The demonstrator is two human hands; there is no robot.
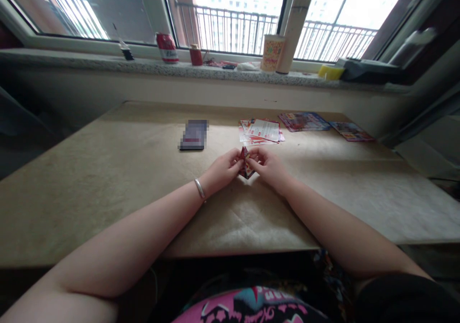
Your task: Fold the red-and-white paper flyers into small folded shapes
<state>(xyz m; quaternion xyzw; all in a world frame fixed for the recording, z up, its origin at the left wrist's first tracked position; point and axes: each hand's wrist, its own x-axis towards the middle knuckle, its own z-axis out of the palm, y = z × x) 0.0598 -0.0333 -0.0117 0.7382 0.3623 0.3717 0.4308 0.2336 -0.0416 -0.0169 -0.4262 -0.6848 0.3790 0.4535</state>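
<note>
A small folded piece of colourful printed paper (246, 168) is held between both hands over the middle of the table. Its faces are red and dark, and it comes to a point at top and bottom. My left hand (227, 166) pinches its left side, fingers closed. From the other side, my right hand (268, 166) grips it with thumb and fingers. Parts of the paper are hidden behind the fingers. Just beyond the hands lies a loose pile of printed sheets (264, 130), white and red.
On the table (108, 179), a dark rectangular item (194, 135), blurred, lies at left. Colourful printed sheets (304, 121) and another small stack (351, 131) lie at back right. The windowsill holds a red can (167, 48), a paper cup (272, 52) and a tall tube (293, 33).
</note>
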